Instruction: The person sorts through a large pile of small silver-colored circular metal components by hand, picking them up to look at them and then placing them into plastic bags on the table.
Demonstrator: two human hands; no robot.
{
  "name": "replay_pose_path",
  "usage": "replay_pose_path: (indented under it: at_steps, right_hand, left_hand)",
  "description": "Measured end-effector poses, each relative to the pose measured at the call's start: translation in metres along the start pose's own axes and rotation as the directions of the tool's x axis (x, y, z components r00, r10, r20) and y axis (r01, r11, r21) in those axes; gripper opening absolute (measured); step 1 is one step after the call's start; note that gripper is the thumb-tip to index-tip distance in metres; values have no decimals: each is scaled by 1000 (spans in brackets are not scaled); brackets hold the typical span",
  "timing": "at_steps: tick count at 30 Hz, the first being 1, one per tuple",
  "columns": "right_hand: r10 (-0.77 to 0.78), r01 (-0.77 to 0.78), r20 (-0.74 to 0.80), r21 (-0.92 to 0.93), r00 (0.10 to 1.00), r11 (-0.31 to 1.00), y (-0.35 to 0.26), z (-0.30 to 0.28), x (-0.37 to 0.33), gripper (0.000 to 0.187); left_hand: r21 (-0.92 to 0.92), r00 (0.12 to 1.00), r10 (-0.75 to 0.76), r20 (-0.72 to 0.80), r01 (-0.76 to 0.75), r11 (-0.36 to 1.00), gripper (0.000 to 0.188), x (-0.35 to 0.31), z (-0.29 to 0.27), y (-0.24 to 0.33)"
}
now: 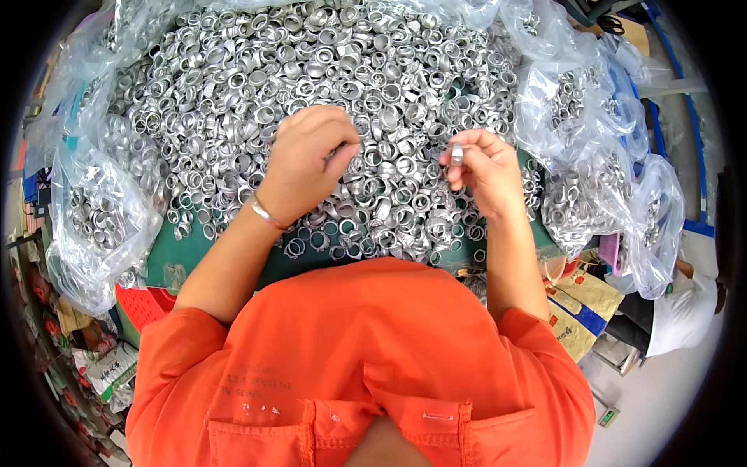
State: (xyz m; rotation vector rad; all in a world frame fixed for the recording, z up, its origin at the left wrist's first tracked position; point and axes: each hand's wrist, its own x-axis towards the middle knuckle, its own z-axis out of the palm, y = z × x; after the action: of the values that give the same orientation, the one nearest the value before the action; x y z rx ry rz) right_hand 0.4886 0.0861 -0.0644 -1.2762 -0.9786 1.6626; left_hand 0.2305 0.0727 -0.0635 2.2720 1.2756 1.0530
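A broad heap of silver-grey metal rings (366,74) covers the green table top (194,253) in front of me. Over the middle of the heap, my left hand (310,156) is closed, with its fingers curled and its thumb and forefinger tips together; whatever may be between them is hidden. My right hand (492,167), farther right above the same heap, pinches one silver ring (457,154) between thumb and fingers, its wide face turned up. A few loose rings (317,240) lie near the table's front edge, below my left hand.
Clear plastic bags (105,222) filled with rings flank the heap on the left, and more bags (587,191) stand on the right. A red basket (144,305) sits below the left front edge. At the far right is another person (681,315) in white.
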Motion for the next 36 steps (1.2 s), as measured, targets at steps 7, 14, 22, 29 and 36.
replay_pose_path:
  at_steps: [7, 14, 22, 29, 36]
  right_hand:
    - [67, -117, 200, 248, 977, 962, 5, 4, -1, 14]
    - [-115, 110, -28, -138, 993, 984, -15, 8, 7, 17]
    - [-628, 435, 182, -858, 757, 275, -28, 30, 74, 11]
    - [-254, 200, -50, -481, 966, 854, -29, -2, 99, 13]
    - [54, -39, 213, -74, 976, 997, -29, 28, 52, 12]
  left_hand:
    - [183, 995, 6, 99, -24, 983, 16, 26, 34, 5]
    - [-392, 979, -197, 57, 204, 897, 23, 22, 28, 27]
    - [-789, 661, -525, 536, 614, -33, 19, 12, 20, 23]
    - [-848, 708, -481, 517, 501, -174, 20, 6, 14, 15]
    - [-826, 812, -529, 246, 461, 323, 24, 14, 33, 36]
